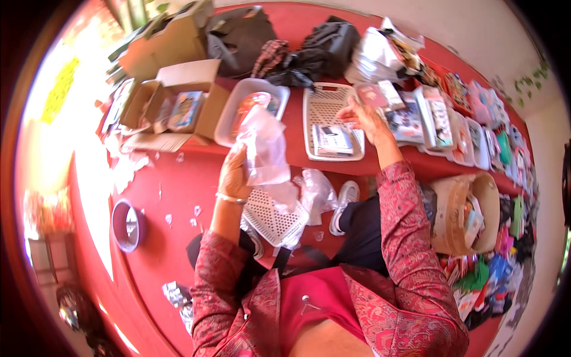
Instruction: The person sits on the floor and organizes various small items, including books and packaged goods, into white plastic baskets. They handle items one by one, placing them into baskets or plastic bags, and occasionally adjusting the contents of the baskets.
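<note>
A thin, whitish see-through plastic bag hangs from my left hand, its fingers closed on the bag's left edge. Its lower end drops toward a white perforated basket by my feet. Farther right, my right hand hovers over the right rim of a white perforated tray, with fingers apart and nothing visible in them. Inside that tray lies a small stack of flat boxes. Just beyond my right fingertips is a mauve flat box.
An opened cardboard box and a white tub stand on the red-covered ledge to the left. Bags line the back. Filled trays run along the right. On the floor are a purple bowl and a tan bucket.
</note>
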`<state>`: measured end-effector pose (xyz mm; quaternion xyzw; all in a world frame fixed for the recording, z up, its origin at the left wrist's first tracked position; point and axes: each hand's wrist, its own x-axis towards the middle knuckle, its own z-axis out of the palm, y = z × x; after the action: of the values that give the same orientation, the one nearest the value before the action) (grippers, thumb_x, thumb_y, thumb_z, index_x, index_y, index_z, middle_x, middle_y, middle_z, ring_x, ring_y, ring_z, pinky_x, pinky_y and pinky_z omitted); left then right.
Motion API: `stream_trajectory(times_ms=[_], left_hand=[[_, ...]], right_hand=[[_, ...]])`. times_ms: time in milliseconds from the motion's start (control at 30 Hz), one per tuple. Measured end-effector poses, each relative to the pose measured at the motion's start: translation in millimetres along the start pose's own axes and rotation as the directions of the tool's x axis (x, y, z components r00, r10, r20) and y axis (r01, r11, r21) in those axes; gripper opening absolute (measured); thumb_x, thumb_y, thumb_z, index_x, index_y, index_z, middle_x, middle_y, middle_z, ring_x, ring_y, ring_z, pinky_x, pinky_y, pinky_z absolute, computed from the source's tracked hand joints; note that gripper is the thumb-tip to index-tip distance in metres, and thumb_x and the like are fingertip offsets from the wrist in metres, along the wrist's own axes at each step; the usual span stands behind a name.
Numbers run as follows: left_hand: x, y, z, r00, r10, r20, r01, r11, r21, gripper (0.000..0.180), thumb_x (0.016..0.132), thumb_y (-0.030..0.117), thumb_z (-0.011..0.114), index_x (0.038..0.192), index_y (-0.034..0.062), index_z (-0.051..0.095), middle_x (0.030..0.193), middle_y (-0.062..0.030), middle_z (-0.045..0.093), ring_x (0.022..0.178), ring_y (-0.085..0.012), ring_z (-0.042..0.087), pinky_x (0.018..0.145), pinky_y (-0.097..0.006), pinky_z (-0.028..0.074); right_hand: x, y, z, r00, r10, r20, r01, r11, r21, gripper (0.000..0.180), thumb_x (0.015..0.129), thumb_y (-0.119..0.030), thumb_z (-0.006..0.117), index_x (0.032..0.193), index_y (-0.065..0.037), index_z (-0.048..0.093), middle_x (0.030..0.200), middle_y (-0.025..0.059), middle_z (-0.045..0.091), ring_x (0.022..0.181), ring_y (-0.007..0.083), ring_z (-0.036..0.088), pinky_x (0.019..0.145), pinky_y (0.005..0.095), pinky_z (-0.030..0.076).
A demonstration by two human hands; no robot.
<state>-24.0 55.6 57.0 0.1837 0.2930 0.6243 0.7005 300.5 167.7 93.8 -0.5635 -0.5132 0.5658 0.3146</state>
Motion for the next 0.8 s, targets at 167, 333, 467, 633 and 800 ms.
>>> stream_trajectory(times_ms=[167,333,467,633,800], left_hand=[[-14.2,9.4,17.9,0.994,-0.101,0.032,0.104,0.988,-0.118,0.035,0.091,0.028,0.044,0.116,0.0033,0.047,0.106,-0.0104,0.058,0.092,-0.0236,0.058,0.084,-0.037,0.047],[-10.9,4.1,5.7,0.995,-0.039,-0.094,0.047,0.995,0.085,0.026,0.092,0.025,0.045,0.097,0.0024,0.055,0.085,-0.0010,0.059,0.076,-0.0111,0.056,0.066,-0.026,0.047],[-13.9,2.6,0.3,0.986,-0.137,-0.098,0.166,0.899,0.406,0.024,0.090,0.025,0.048,0.094,0.0027,0.056,0.076,0.0023,0.056,0.073,-0.0064,0.052,0.063,-0.025,0.046],[-41.1,11.3,49.1,0.993,-0.122,-0.007,0.117,0.934,0.339,0.041,0.078,0.018,0.065,0.111,-0.0016,0.051,0.085,-0.0038,0.061,0.071,-0.0152,0.060,0.064,-0.026,0.048],[-29.7,-3.7,32.8,0.983,-0.037,0.177,-0.169,0.170,0.971,0.019,0.065,0.002,0.056,0.083,-0.0020,0.061,0.073,-0.0089,0.063,0.071,-0.0169,0.061,0.063,-0.030,0.048]], right_hand=[[-37.3,-30.1,99.3,0.860,-0.168,0.482,-0.056,0.907,0.417,0.060,0.077,-0.039,0.064,0.120,-0.001,0.045,0.113,0.0079,0.055,0.108,0.0168,0.049,0.092,0.0341,0.034],[-42.0,-21.0,129.9,0.865,-0.098,0.491,-0.161,0.874,0.458,0.034,0.078,-0.015,0.064,0.106,0.000,0.055,0.094,0.0069,0.062,0.083,0.0154,0.060,0.079,0.0297,0.047],[-45.5,-20.7,116.5,0.952,-0.178,0.248,0.043,0.883,0.467,0.020,0.084,-0.016,0.058,0.091,0.002,0.062,0.080,0.0032,0.063,0.071,0.0091,0.058,0.065,0.0222,0.047],[-53.2,-36.8,129.3,0.891,-0.368,0.268,0.364,0.929,0.063,0.040,0.086,-0.036,0.055,0.061,-0.005,0.058,0.055,-0.0052,0.045,0.053,0.0046,0.039,0.049,0.0228,0.034],[-35.4,-21.4,104.9,0.901,-0.432,-0.031,0.433,0.895,0.105,0.034,0.086,-0.027,0.053,0.065,-0.001,0.058,0.054,0.0010,0.049,0.051,0.0067,0.043,0.050,0.0271,0.037]])
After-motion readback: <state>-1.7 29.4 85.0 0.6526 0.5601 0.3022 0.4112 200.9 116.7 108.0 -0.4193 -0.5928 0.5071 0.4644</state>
